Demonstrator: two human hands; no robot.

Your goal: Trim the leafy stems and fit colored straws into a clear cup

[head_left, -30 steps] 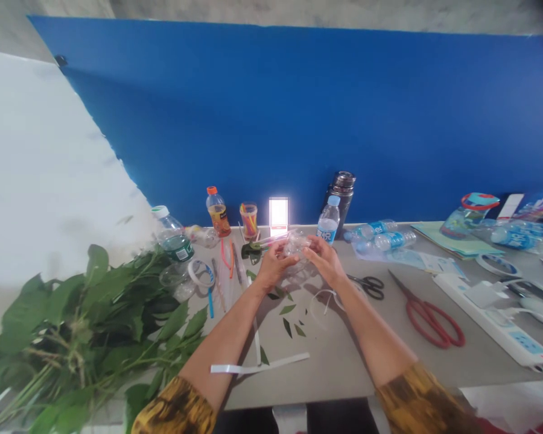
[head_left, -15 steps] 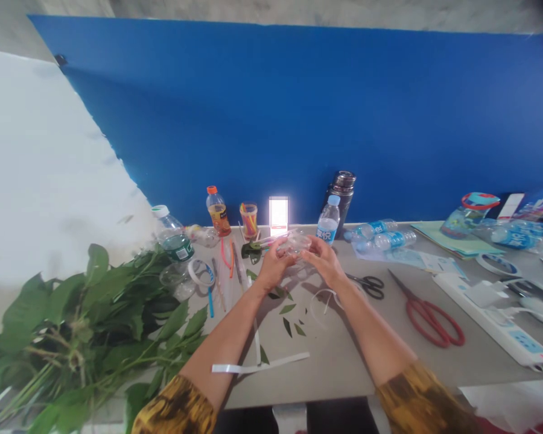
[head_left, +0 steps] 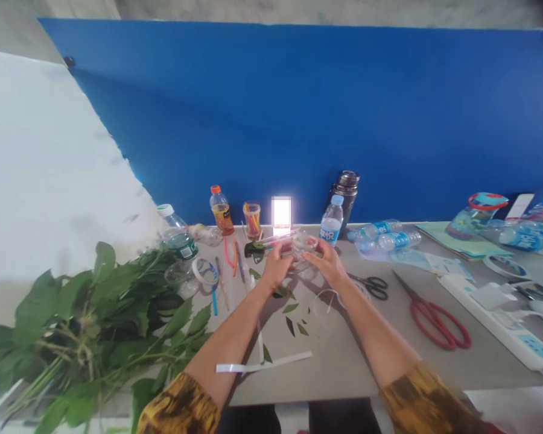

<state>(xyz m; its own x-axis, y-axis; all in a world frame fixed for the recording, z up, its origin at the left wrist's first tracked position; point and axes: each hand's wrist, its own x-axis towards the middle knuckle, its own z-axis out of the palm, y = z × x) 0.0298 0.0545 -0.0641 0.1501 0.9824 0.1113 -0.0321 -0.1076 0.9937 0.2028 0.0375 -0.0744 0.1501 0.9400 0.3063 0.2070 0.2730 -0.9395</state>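
Between both hands, above the table's middle, is a clear plastic piece (head_left: pixel 304 242), apparently part of a cut bottle; its exact shape is hard to make out. My left hand (head_left: pixel 278 265) grips it from the left with curled fingers. On the other side my right hand (head_left: pixel 328 263) holds it, thumb toward the middle. Just behind the left hand lie dark green leaves (head_left: pixel 254 251). Small cut leaf pieces (head_left: pixel 291 326) are scattered below the hands. A loop of white cord (head_left: pixel 329 299) rests beside the right wrist.
Leafy branches (head_left: pixel 131 307) cover the left side. Red-handled scissors (head_left: pixel 438 322), black scissors (head_left: pixel 374 286) and a white power strip (head_left: pixel 498 322) lie to the right. Along the back stand an orange-capped bottle (head_left: pixel 221 212), a cup of colourful sticks (head_left: pixel 252 220), a water bottle (head_left: pixel 332 222) and a dark thermos (head_left: pixel 346 191).
The clear plastic piece has turned slightly in my hands, and the fingers have shifted a little on it. The whole view has drifted slightly; the table items have stayed put.
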